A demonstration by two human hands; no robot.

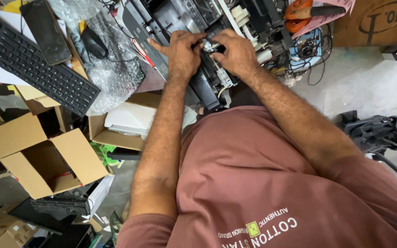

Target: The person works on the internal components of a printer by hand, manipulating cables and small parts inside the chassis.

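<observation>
A dismantled black printer [175,18] lies open in front of me, its inner frame and white plastic parts exposed. My left hand [181,55] rests on its front edge with fingers curled over a black inner part. My right hand [236,53] is beside it, its fingertips pinching a small metal piece [209,46] inside the machine. The two hands almost touch. A long black printer part [206,89] hangs down below my hands.
A black keyboard [28,62] and a dark phone [45,30] lie at the left, next to bubble wrap [116,76] and a black mouse [93,42]. Open cardboard boxes [47,158] stand lower left. Loose wires [306,50] and another black part [377,133] sit right.
</observation>
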